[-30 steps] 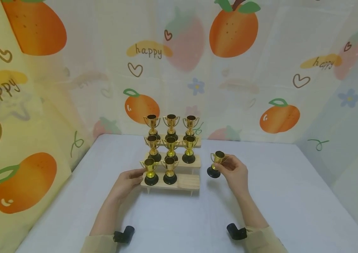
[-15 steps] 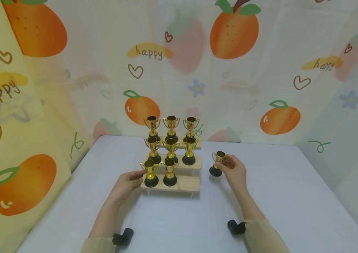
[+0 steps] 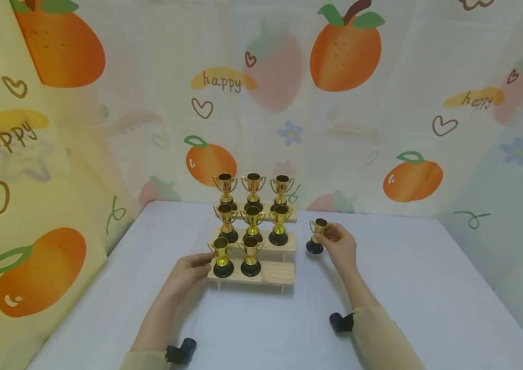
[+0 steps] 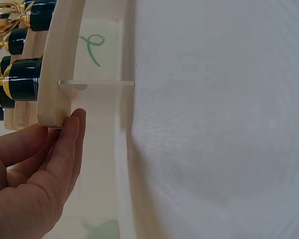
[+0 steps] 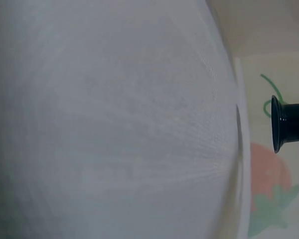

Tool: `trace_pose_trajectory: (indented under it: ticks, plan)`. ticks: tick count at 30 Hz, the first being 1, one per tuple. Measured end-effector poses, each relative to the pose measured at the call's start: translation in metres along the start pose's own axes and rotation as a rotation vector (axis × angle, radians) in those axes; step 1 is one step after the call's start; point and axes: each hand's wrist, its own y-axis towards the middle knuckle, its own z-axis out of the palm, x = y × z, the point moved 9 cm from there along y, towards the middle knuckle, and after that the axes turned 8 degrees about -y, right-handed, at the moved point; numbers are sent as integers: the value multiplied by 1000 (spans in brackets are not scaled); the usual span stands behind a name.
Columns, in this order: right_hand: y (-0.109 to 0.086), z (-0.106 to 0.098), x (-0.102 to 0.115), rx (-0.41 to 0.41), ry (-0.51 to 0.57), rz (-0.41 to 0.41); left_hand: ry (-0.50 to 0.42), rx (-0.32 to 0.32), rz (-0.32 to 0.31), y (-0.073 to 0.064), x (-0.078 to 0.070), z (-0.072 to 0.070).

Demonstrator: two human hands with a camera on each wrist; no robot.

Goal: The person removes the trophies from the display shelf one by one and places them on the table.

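Note:
A three-tier wooden display stand holds small gold trophies with black bases: three on the top tier, three on the middle, two on the left and centre of the front tier. My left hand pinches the front tier's left end; in the left wrist view the thumb meets the board's end and the fingers reach beneath it. To the right of the stand, my right hand holds another gold trophy by its middle, slightly tilted above the table. Only its black base and a sliver of finger show in the right wrist view.
A white cloth covers the table. Behind it hangs a curtain printed with fruit, and a yellowish one closes the left side. Black wrist mounts sit at both cuffs.
My right hand has shifted slightly away with its trophy, toward the back of the table. The left hand keeps its grip on the stand. The head view has tilted a little upward.

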Motion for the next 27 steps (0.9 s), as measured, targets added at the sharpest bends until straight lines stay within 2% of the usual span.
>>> trace_pose_trajectory:
  ticks: [7, 14, 19, 23, 27]
  plan:
    - [7, -1, -10, 20, -15, 20, 15, -10, -7, -1, 0, -1]
    - [11, 0, -19, 89, -25, 48, 31, -6, -6, 0, 2, -1]
    - [13, 0, -27, 127, -26, 100, 16, -8, -8, 0, 3, -1]
    - [5, -1, -14, 164, -33, 125, 6, -11, -11, 0, 3, 0]
    - [5, 0, -17, 179, -59, 110, 15, -11, -9, 0, 3, 0]
